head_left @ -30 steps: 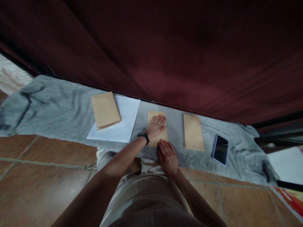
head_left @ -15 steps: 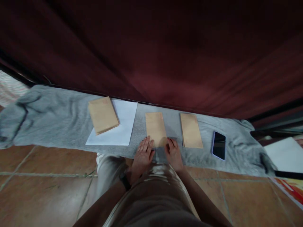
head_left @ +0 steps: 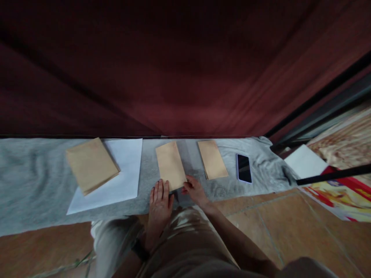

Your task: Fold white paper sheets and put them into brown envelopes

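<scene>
Where both hands [head_left: 174,197] meet, envelope's [head_left: 170,165] near edge.

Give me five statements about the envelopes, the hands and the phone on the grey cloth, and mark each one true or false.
1. Both hands touch the near end of the middle envelope. True; the left hand lies flat there and the right hand pinches the corner.
2. The phone lies on the white sheet. False; it lies on the grey cloth, far right.
3. An envelope stack rests partly on the white sheet. True.
4. The phone screen is lit. False; it is dark.
5. The right envelope is held. False; no hand touches it.
</scene>
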`<action>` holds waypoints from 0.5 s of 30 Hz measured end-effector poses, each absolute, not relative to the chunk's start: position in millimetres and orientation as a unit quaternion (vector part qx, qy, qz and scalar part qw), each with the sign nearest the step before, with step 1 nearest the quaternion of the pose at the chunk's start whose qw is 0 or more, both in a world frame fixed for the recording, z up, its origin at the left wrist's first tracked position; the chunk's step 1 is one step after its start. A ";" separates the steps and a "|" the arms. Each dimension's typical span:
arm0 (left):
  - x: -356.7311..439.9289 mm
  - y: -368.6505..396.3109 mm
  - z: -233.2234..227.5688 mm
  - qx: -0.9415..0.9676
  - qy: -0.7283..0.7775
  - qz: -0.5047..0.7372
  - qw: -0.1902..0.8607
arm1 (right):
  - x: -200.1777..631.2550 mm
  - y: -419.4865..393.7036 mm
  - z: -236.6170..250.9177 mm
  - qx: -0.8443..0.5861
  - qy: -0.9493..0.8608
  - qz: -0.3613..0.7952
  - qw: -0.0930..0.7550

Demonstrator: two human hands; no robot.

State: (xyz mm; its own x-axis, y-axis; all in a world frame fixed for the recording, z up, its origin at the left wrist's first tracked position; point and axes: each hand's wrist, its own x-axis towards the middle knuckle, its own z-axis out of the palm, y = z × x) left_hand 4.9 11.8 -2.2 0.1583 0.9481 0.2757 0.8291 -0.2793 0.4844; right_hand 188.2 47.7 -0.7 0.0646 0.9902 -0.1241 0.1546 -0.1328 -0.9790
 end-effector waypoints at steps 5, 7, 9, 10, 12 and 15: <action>14.4 22.2 -0.1 0.702 0.577 0.344 0.238 | 211.6 55.2 24.8 -0.576 -0.364 0.501 0.534; 25.4 25.4 2.2 0.668 0.578 0.361 0.299 | 233.1 58.6 37.0 -0.571 -0.325 0.492 0.571; 37.5 27.8 3.7 0.647 0.568 0.366 0.354 | 256.3 60.1 46.8 -0.573 -0.297 0.474 0.599; 43.0 28.7 4.2 0.642 0.559 0.365 0.377 | 267.5 60.2 50.2 -0.575 -0.284 0.461 0.614; 51.5 29.8 4.9 0.639 0.542 0.360 0.410 | 287.9 59.2 53.5 -0.583 -0.256 0.429 0.641; 55.3 28.9 7.2 0.640 0.536 0.351 0.425 | 312.5 56.0 50.6 -0.594 -0.214 0.393 0.668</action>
State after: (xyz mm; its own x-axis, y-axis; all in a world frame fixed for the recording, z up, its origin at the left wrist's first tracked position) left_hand 55.3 28.9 7.2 0.1798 0.9837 -0.0062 0.3881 -0.0652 0.9193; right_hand 312.5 56.0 50.6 0.5990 0.7802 -0.1806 -0.2713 -0.0144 -0.9624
